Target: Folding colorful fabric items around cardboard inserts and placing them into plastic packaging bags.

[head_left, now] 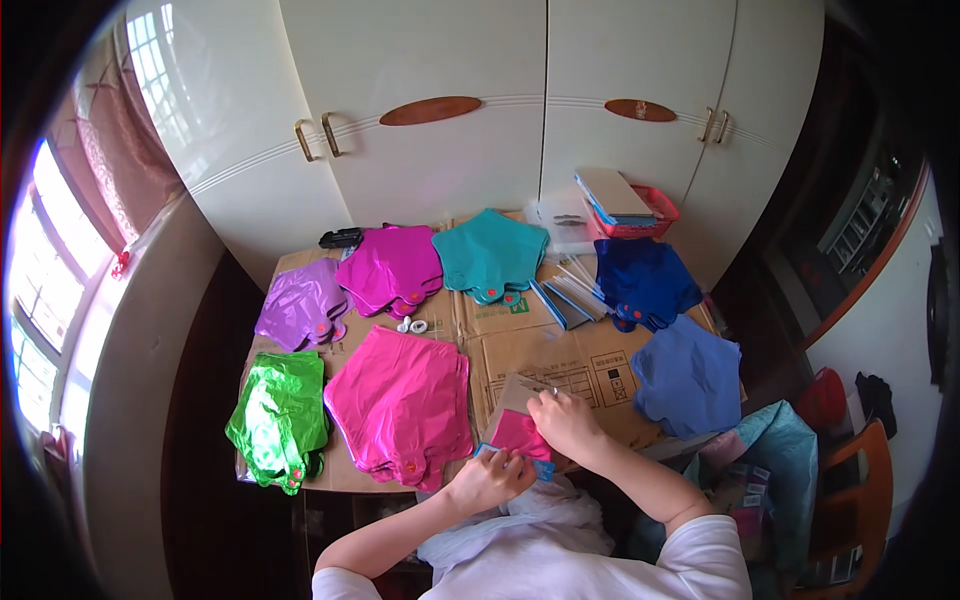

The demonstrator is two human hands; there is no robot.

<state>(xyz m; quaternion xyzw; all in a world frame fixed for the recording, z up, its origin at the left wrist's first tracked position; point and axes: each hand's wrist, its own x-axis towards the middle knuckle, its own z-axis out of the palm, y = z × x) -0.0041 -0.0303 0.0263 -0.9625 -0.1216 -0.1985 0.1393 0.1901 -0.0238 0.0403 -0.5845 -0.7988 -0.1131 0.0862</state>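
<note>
At the table's near edge my left hand (493, 478) is closed on the lower end of a small packet. The packet has a folded pink foil piece (520, 436) in it and blue along its lower edge. My right hand (566, 420) is closed at the packet's upper right side, fingers bent over its clear-looking top part (516, 392). Just left of my hands lies a stack of pink pentagon-like foil pieces (400, 400) with rounded tabs, resembling flat balloons. What the fingertips pinch is partly hidden.
Cardboard (530, 350) covers the table. Around it lie foil stacks in green (275, 415), lilac (300, 305), magenta (390, 265), teal (490, 255), dark blue (645, 280) and light blue (688, 378). White sticks (580, 277), blue-edged packs (560, 304) and a red basket (660, 212) stand at the back right.
</note>
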